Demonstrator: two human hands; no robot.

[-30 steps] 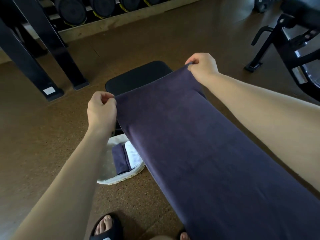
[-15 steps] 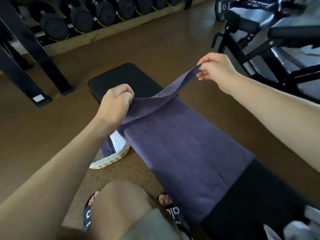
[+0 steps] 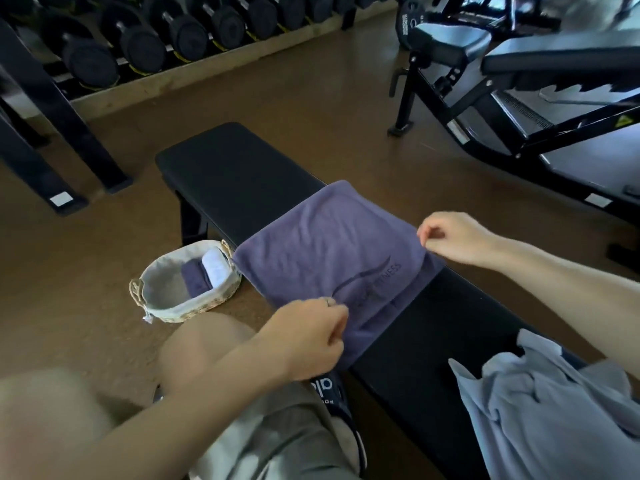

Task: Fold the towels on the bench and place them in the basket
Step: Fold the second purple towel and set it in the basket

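Purple terry towel (image 3: 329, 251) now lies doubled flat across the black padded vinyl bench (image 3: 242, 174), fold edge toward the far end, dark swoosh logo with lettering facing up, near edge draping slightly off the bench's left side. Left hand (image 3: 308, 336) pinches the towel's near-left corner, fingers curled over the cloth. Right hand (image 3: 453, 242) pinches the near-right corner between thumb and fingers. Half a second ago both hands held the top edge lifted mid-air; that edge is now down on the lower layer.

Oval wicker basket with cream fabric liner (image 3: 162, 292) sits on the brown cork-like floor just left of the bench, holding a folded purple towel (image 3: 194, 277) and a rolled white towel (image 3: 216, 266) side by side. Crumpled light-blue towel (image 3: 540, 410) lies heaped on the bench's near end, soft and wrinkled.
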